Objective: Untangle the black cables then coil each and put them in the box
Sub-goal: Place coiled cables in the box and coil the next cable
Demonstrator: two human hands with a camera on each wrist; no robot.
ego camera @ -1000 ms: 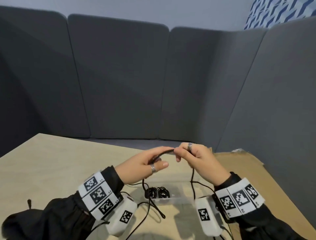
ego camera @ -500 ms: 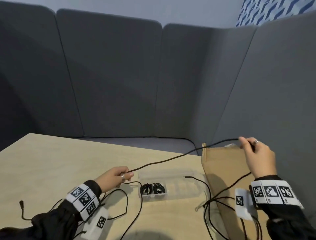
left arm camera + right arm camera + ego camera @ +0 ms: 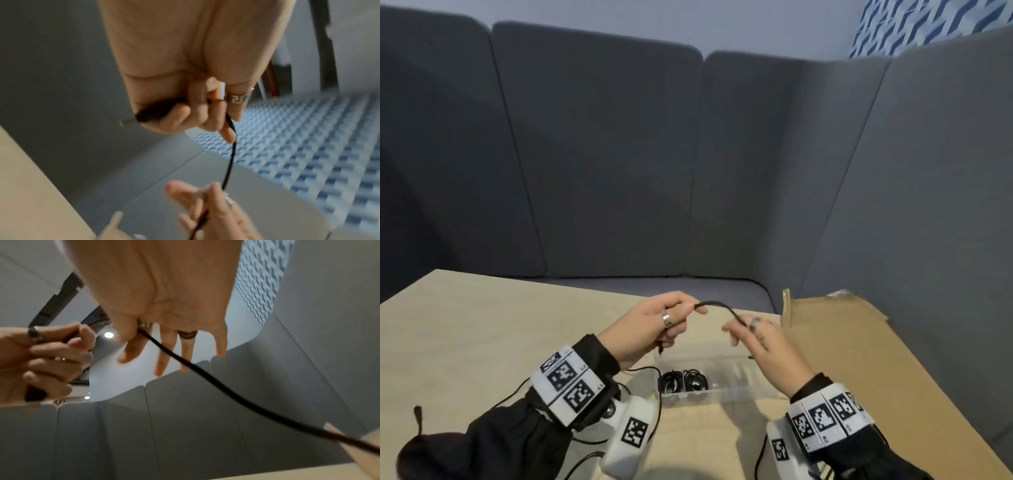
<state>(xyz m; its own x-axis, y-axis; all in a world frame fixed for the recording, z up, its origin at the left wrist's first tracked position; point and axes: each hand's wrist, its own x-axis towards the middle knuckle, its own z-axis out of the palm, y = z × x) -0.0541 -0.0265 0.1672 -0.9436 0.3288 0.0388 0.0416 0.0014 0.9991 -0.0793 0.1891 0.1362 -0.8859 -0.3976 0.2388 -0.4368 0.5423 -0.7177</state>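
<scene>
1. My left hand [image 3: 654, 327] is curled round the thin black cable [image 3: 717, 305] near its plug end. The wrist view shows the black plug body [image 3: 154, 112] clamped under the folded fingers, its metal tip poking out past them.
2. From that fist the cable arches across the gap to my right hand [image 3: 763, 339], both hands raised above the clear plastic compartment box [image 3: 743, 390] on the pale wooden table [image 3: 482, 325].
3. My right hand is spread, fingers straight. The cable passes between thumb and forefinger (whether it is truly nipped there I cannot tell) and trails away to the right.
4. Judged step: starting a coil of this cable. To do it well I would keep the plug end fixed in the left fist, let the right hand slide along the cable with light tension, and lay even loops into the left hand, so no twist builds.
5. Risk, in my judgement: the trailing length snagging on the brown cardboard sheet [image 3: 859, 359] at right.
6. Count, left to right: one loose plug end [image 3: 417, 411] at the table's left edge; other loose black runs [image 3: 647, 368] by the left wrist, number unclear; two coiled bundles [image 3: 685, 380] in the box's left compartment; one box; one cardboard sheet.
</scene>
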